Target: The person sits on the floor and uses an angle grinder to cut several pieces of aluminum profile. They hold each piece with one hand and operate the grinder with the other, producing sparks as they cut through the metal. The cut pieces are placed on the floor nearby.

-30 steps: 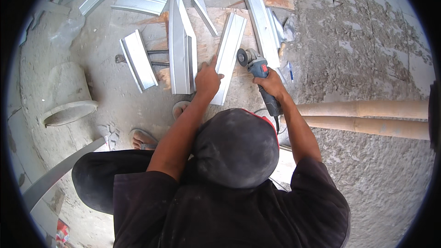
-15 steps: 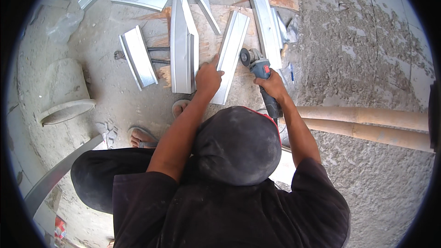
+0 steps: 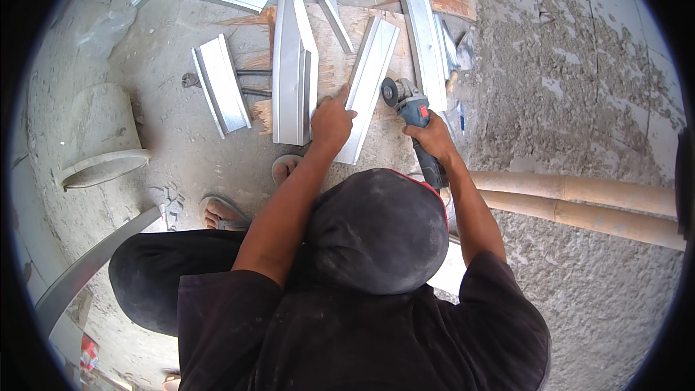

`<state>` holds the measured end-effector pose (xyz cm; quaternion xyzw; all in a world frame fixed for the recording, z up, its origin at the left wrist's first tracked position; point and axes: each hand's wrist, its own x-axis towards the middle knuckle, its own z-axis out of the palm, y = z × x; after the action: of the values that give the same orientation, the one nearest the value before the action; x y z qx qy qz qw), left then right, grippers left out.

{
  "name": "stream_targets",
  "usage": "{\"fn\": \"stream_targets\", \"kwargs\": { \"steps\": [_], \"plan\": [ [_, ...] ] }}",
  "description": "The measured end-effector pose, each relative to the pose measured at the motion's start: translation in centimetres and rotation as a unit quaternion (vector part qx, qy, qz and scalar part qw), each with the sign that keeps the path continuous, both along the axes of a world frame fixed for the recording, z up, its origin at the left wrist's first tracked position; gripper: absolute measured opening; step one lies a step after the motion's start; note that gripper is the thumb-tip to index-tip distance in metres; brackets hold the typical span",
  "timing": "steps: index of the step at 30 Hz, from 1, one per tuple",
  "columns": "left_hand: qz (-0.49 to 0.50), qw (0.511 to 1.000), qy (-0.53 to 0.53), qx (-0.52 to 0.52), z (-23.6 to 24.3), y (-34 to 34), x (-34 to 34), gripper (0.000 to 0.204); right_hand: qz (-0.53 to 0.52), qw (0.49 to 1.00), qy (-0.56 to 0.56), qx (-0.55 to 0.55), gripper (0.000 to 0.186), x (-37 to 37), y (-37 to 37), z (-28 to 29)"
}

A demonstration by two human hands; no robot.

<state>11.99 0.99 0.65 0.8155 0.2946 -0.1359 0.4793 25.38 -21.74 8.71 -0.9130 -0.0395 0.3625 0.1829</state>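
My left hand (image 3: 332, 127) is closed at the left edge of a silvery metal channel (image 3: 372, 71), its index finger along the edge and its thumb over the face. The channel lies at a slant, its upper part over a plywood sheet (image 3: 332, 60). Wrapped round the body of a grey-blue angle grinder (image 3: 415, 111) with a red patch is my right hand (image 3: 434, 137). The grinder's dark disc (image 3: 389, 92) sits just right of the channel; whether they touch, I cannot tell. Just left of my left hand lies a longer metal channel (image 3: 287, 72).
More metal pieces lie around: a short channel (image 3: 221, 85), a narrow strip (image 3: 334, 20) and a long channel (image 3: 424, 43). Long dark handles (image 3: 255, 72) show beneath. A dusty bucket (image 3: 105, 134) lies tipped at left. Two bamboo poles (image 3: 579, 199) extend right.
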Motion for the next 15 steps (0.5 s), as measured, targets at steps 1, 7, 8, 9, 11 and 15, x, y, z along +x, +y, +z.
{"fn": "stream_targets", "kwargs": {
  "steps": [1,7,8,9,11,15],
  "plan": [
    [0.004,1.0,-0.004,0.001,0.0,0.0,0.0,0.073,-0.004,1.0,0.0,0.003,0.071,0.0,0.0,0.0],
    [-0.018,0.999,-0.015,0.023,0.3,-0.5,0.1,0.087,-0.056,0.998,0.012,0.018,0.067,-0.9,-0.2,0.5],
    [-0.025,0.998,-0.03,0.052,0.9,-1.0,0.3,0.093,-0.056,0.998,-0.008,0.029,0.063,-0.8,-0.9,-0.1],
    [-0.033,0.996,-0.041,0.077,1.8,-1.6,0.4,0.099,-0.063,0.997,-0.012,0.046,0.057,-0.7,-1.3,0.0],
    [-0.048,0.996,-0.032,0.067,2.4,-2.0,1.6,0.12,-0.08,0.993,-0.02,0.08,0.044,-0.4,-2.1,-0.1],
    [-0.043,0.996,-0.023,0.074,1.2,-2.5,2.9,0.126,-0.055,0.995,-0.025,0.075,0.049,0.7,-2.9,0.2]
  ]
}}
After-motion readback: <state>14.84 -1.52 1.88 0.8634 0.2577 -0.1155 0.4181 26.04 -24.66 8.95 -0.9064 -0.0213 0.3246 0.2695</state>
